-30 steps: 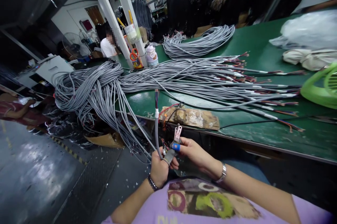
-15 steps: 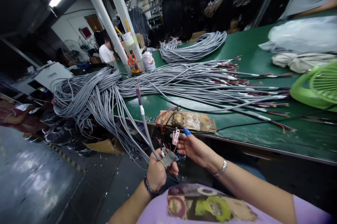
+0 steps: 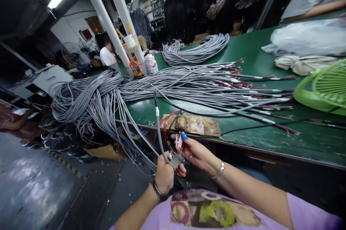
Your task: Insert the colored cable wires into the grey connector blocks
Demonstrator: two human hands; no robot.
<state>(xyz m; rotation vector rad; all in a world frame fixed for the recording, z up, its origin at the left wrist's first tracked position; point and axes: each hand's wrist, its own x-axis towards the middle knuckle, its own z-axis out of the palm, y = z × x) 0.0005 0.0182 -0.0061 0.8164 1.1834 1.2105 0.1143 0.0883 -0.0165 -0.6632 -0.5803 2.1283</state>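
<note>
gripping gray cable [image 3: 160, 139] in closed left hand [image 3: 165, 176], before the bench [image 3: 270, 141] edge, seemingly to keep its stripped wires upright; pinching a pink clip-like tool [image 3: 178, 143] in nearly closed right hand [image 3: 199, 155], just beside.

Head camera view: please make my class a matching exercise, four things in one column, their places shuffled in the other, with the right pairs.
Things:
1. upright grey round cable with a white collar
2. small pale pink clip
3. bright green plastic object with a slatted grille
4. brown, worn, flat block

Places:
A. at the picture's right edge
B. along the near edge of the green table
C. in the left hand
D. at the fingertips of the right hand

Pairs: 1-C; 2-D; 3-A; 4-B
</note>
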